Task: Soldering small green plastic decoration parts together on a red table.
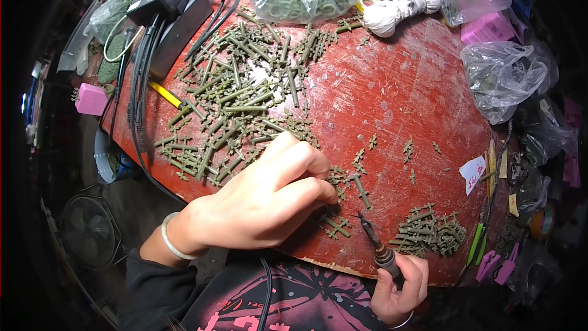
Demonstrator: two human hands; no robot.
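Centrally in the head view, the left hand (269, 199) is positioned over the red tabletop (422, 86), fingers curled inward; whether they pinch a part cannot be told. The right hand (401, 288) is closed around the handle of a pen-shaped tool (384, 256), its dark tip directed up-left, near a loose green rod (362, 192). A large green pile (236, 98) lies beyond the left hand; a smaller green stack (429, 233) lies right of the tool.
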